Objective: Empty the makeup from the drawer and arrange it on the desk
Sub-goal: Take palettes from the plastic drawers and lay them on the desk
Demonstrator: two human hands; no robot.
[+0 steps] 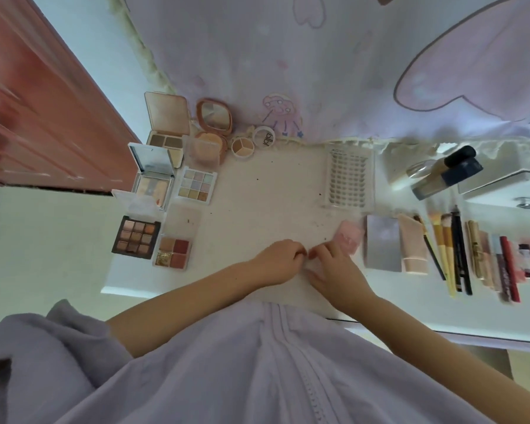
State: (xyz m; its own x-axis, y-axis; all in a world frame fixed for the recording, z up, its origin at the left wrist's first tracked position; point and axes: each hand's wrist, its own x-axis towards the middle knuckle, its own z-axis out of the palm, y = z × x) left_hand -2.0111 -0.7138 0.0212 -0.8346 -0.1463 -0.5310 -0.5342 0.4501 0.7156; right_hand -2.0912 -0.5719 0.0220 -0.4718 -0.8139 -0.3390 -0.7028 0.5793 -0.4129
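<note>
Lower frame: lilac robe [257, 371], both forearms reaching up to the desk [257, 191]. Left hand [277, 261] and right hand [334, 270] meet at centre, fingers curled, tips nearly touching; whether they pinch anything cannot be told. Pink compact [348, 237] lies just beside the right hand. Right of it: grey case [383, 243], tube [412, 244], a row of brushes [441, 246] and lipsticks [508, 264]. Left of centre: open palettes [136, 237]. Above centre: lash tray [349, 175]. Far edge: mirror compact [213, 114], bottle [444, 171].
</note>
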